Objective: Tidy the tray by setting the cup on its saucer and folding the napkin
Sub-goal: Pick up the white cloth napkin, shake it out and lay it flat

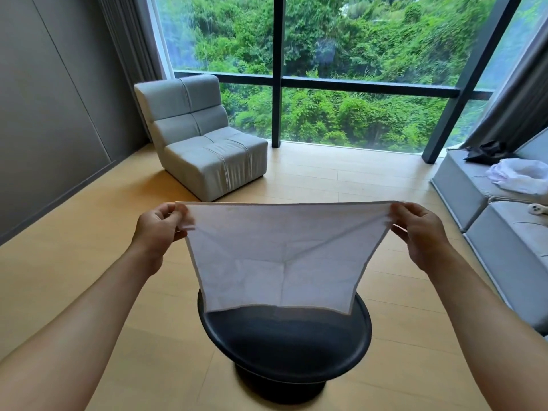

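A white napkin (278, 256) hangs spread out in the air in front of me, creased in a cross from old folds. My left hand (157, 229) pinches its upper left corner. My right hand (421, 232) pinches its upper right corner. The cloth's lower edge hangs just above a round black side table (284, 345) and hides the far part of the tabletop. No cup, saucer or tray shows in this view.
A grey armchair (201, 137) stands on the wooden floor ahead on the left, before a tall window. A grey sofa (504, 232) runs along the right, with white cloth (522, 176) and dark cloth (489, 151) on it.
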